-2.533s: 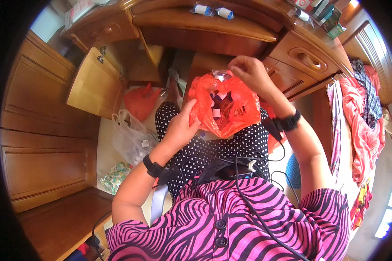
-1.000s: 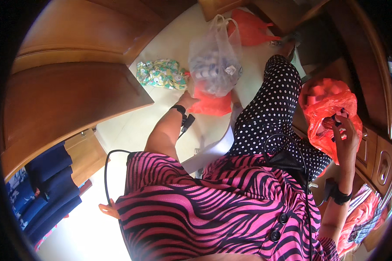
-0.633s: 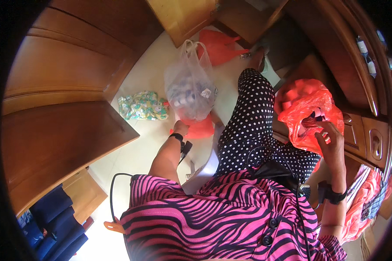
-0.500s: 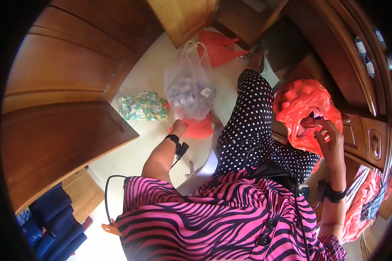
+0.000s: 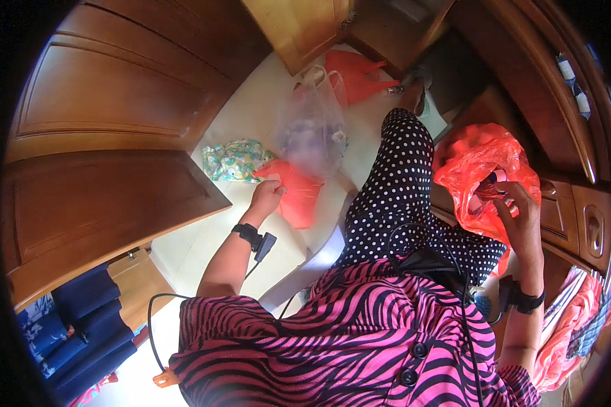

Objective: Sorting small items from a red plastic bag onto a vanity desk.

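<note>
My left hand point(image 5: 268, 197) is closed on the edge of a flat red plastic bag point(image 5: 299, 198) above the floor. Just beyond it stands a filled translucent plastic bag point(image 5: 312, 136), blurred, its contents hard to make out. A green and yellow patterned cloth bundle point(image 5: 236, 160) lies to its left. My right hand point(image 5: 521, 216) is at the mouth of a full red plastic bag point(image 5: 478, 152) beside my knee, its curled fingers gripping the rim. Dark and pink items show inside that opening; the fingertips are partly hidden.
Another red bag point(image 5: 349, 71) lies farther off near my foot. A wooden cabinet panel point(image 5: 108, 210) juts in from the left, with dark blue cloth point(image 5: 88, 312) below it. Drawers point(image 5: 590, 227) line the right side, above hanging clothes point(image 5: 567, 332).
My left hand has shifted left, drawing the flat red bag out beside the translucent one. The right hand stays at the full red bag. The whole view has shifted slightly.
</note>
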The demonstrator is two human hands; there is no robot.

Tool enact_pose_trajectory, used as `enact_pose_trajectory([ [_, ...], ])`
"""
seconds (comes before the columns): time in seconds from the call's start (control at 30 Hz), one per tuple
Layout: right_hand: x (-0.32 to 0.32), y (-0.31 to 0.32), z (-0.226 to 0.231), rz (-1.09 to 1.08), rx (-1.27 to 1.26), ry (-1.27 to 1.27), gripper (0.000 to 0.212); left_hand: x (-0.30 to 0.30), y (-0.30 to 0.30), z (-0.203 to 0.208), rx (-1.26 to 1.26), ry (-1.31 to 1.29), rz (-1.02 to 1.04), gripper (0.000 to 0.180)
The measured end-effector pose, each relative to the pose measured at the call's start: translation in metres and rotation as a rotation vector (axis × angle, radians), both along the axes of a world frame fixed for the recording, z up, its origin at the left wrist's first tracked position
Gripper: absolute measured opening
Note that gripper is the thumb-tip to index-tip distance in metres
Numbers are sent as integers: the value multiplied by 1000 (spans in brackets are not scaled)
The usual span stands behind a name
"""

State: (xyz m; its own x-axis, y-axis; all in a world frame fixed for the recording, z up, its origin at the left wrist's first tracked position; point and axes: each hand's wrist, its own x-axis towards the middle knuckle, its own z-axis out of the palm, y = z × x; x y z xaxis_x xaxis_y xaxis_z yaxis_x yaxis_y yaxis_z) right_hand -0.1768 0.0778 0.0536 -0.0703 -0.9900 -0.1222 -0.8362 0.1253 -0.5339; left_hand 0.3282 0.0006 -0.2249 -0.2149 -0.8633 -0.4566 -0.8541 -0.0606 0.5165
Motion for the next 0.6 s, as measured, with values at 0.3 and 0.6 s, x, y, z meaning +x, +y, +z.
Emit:
enact_pose_trajectory([
  [0.3, -8, 1, -25, 71, -54, -24, 24, 41, 10, 61, -136, -61, -87, 14],
  [0.6, -13, 8, -26, 57, -29, -6, 25, 45, 25, -2, -183, -189, -364, 10],
])
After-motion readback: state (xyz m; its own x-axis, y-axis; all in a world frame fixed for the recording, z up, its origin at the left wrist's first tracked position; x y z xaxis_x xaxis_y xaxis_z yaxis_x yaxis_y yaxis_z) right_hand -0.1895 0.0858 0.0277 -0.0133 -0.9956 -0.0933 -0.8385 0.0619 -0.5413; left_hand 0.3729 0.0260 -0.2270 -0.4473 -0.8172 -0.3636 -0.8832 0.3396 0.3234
